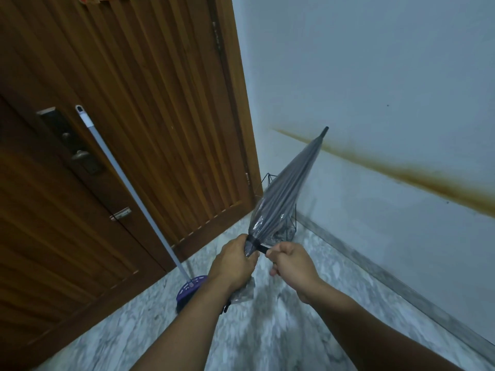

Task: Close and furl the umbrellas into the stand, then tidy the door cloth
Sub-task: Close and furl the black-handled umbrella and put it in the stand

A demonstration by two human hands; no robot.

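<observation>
- My left hand (pixel 235 259) is curled round the gathered lower end of the grey, see-through plastic umbrella (pixel 286 194), bunching the canopy where the black tie strap (pixel 261 247) circles it.
- My right hand (pixel 292 261) is curled too, pinching the free end of that black strap just beside the left hand; I judge I am cinching the furl.
- The umbrella is closed and held in the air, slanting up and away to the right, its black tip (pixel 325 130) in front of the pale wall (pixel 401 76).
- Handling, as I judge it: light, with stiff ribs under a thin, slick film that creases and slips. I would grip over the ribs at the strap, not on loose film, some of which hangs crumpled below my left wrist.
- The black wire stand (pixel 290 228) sits in the corner behind the umbrella, between the brown slatted wooden door (pixel 134 103) and the wall. The canopy hides most of it, so I cannot tell what is inside.
- A broom with a pale handle and a purple head (pixel 191 287) leans against the door, its head on the grey marbled floor (pixel 267 330).
- No door cloth is in view.
</observation>
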